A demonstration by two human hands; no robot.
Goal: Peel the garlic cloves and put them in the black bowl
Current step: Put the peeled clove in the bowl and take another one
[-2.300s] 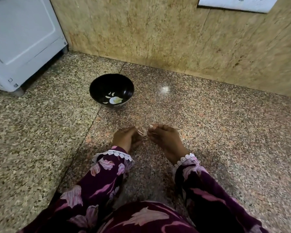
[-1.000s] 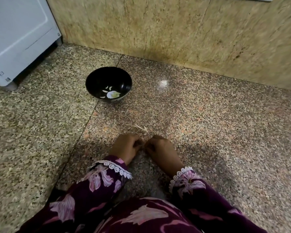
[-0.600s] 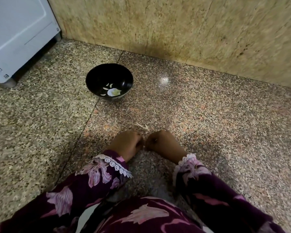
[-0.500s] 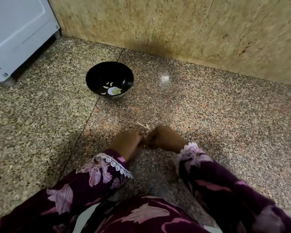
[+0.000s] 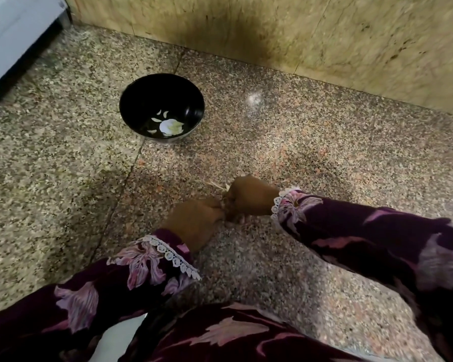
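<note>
On the granite floor, well short of the bowl (image 5: 162, 107): left hand (image 5: 194, 222) and right hand (image 5: 249, 198) knuckle to knuckle, both curled tight round one clove hidden between them, so peeling judged under way. Next, probably: skin off, then a reach forward to the bowl. One bowl, four or so pale pieces (image 5: 168, 125) inside; one dry skin scrap (image 5: 216, 185) beside the right hand.

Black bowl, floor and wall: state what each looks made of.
Black bowl: glossy, probably glazed ceramic or melamine; small highlights on its inner wall, the look can't settle which. Floor: polished speckled stone, granite-like; grain, straight joint lines and a light reflection. Wall: beige veined stone slabs, marble-like, smooth, with seams.
</note>
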